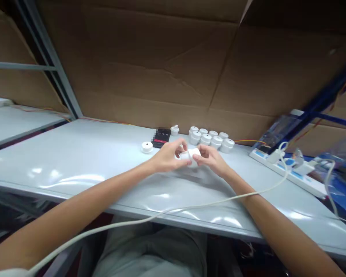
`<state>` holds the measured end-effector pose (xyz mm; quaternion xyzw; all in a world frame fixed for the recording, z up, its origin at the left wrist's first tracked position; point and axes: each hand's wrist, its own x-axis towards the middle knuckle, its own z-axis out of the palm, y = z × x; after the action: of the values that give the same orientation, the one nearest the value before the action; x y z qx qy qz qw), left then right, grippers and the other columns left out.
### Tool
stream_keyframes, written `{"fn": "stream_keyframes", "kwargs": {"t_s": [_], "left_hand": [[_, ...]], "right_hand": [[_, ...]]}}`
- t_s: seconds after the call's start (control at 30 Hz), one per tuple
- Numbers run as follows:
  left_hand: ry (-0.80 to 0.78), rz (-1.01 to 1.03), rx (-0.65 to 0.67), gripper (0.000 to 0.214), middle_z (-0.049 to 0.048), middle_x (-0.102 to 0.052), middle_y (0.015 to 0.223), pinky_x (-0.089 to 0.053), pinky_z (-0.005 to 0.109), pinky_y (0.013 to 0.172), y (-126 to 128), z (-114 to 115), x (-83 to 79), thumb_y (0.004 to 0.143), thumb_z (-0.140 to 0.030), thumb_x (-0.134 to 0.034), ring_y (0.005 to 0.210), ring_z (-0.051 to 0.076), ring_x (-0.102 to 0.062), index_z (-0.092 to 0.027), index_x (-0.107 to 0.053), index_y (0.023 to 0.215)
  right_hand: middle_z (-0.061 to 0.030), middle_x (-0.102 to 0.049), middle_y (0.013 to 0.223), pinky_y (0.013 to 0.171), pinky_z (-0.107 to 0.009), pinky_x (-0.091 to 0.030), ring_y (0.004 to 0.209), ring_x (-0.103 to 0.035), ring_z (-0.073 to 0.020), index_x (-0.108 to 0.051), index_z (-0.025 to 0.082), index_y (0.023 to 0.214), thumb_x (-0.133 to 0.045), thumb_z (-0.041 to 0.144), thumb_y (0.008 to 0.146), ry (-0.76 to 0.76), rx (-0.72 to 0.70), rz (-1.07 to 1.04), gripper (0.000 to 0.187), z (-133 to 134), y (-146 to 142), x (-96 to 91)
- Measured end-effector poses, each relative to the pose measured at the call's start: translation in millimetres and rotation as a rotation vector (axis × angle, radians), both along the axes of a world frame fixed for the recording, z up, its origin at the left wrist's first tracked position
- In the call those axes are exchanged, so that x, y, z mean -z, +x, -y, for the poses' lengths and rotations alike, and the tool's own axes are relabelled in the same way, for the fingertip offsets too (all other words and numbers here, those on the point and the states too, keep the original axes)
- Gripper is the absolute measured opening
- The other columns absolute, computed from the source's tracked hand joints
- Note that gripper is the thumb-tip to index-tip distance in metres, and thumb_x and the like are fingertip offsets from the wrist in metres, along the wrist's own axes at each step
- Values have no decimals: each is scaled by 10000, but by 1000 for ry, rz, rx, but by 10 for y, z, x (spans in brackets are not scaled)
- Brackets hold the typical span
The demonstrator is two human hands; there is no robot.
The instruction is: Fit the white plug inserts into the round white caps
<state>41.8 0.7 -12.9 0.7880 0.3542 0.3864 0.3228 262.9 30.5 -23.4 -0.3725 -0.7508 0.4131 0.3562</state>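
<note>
Between my two hands, a white cylindrical plastic piece [194, 152] is held on its side just above the table [115, 161]. The fingers and thumb of my left hand [173, 154] grip its left end, where a rim shows. On the other end my right hand [210, 158] closes with thumb and fingers. A single white round cap-like piece [147, 146] lies on the table to the left of my hands. Behind them stand several white round pieces [205, 139] in two rows, and a small white piece with a knob on top [174, 130].
A black phone-like box [161, 137] lies behind my left hand. At the right, a white power strip [294, 175] holds plugs and adapters. A white cable [210, 206] runs across my right forearm and the table's front edge. Cardboard [150, 69] walls the back.
</note>
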Motion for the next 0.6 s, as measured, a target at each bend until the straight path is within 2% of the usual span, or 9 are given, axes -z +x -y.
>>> {"fn": "stream_keyframes", "kwargs": {"t_s": [0.13, 0.23, 0.33, 0.5, 0.6], "left_hand": [[84, -202, -44, 494, 5, -707, 879, -468, 304, 723, -1, 20, 5, 754, -395, -748, 792, 210, -659, -235, -503, 1152], [150, -326, -72, 548, 7, -695, 893, -438, 309, 703, -24, 7, 55, 779, -383, -711, 771, 226, -652, -242, -492, 1261], [152, -326, -75, 576, 19, -690, 912, -433, 301, 701, -45, -22, 106, 825, -401, -679, 805, 239, -668, -224, -459, 1327], [210, -360, -97, 442, 26, -697, 939, -439, 292, 740, -65, -57, 110, 855, -417, -678, 873, 250, -683, -234, -543, 1234], [278, -448, -119, 401, 64, -720, 1033, -450, 308, 782, -72, -36, 71, 901, -463, -635, 932, 271, -684, -226, -589, 1221]], "right_hand": [[19, -570, 627, 536, -281, -408, 584, -534, -154, -571, 208, 730, -764, 631, 758, 99, 87, 100, 466, 13, -46, 50], [6, -634, 750, 580, -289, -459, 644, -572, -163, -662, 204, 902, -820, 555, 716, 132, 76, 116, 428, 9, -78, 97], [-7, -655, 875, 607, -299, -495, 668, -599, -161, -659, 224, 1082, -851, 510, 681, 159, 86, 79, 529, -5, -69, 103], [-17, -651, 881, 625, -300, -500, 691, -617, -165, -651, 210, 1095, -798, 533, 750, 208, 131, 84, 494, -21, -42, 84], [-11, -647, 842, 587, -284, -488, 647, -597, -150, -660, 195, 1081, -748, 558, 802, 208, 113, 81, 466, -21, -56, 102]]}}
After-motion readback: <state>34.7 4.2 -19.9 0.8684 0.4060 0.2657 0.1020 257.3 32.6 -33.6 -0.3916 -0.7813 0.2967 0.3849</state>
